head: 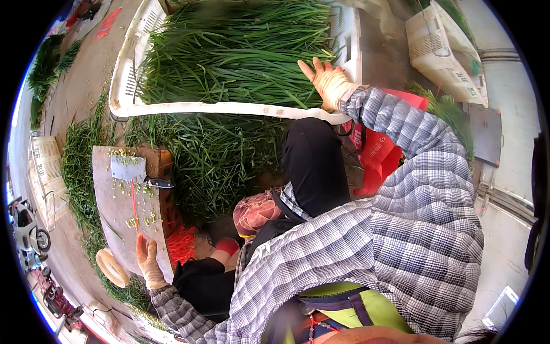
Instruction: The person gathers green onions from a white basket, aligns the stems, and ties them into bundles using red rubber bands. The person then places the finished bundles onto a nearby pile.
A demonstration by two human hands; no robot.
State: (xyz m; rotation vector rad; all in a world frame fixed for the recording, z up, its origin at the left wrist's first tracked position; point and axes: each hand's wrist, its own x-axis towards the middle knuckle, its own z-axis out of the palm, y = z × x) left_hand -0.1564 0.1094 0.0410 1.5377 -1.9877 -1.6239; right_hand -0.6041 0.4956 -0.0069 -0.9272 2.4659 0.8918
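Note:
My right hand [331,88], in a pale glove with some fingertips showing, lies spread at the near right corner of a white plastic crate [189,108]. It touches the ends of long green leafy stalks [240,56] that fill the crate. My left hand [149,262], also in a pale glove, is at the near edge of a worn board [116,206]. One end of a thin red strand [135,208] meets its fingertips; whether they pinch it is unclear. A cleaver [129,167] with a black handle lies on the board among small cut stalk ends.
Loose green stalks [215,163] are heaped beneath the crate and around the board. A roll of tape [112,267] is beside the board, red strands [180,245] under its right side. Red bags [378,159] are right of my knee [316,163]. Another crate [447,56] stands upper right.

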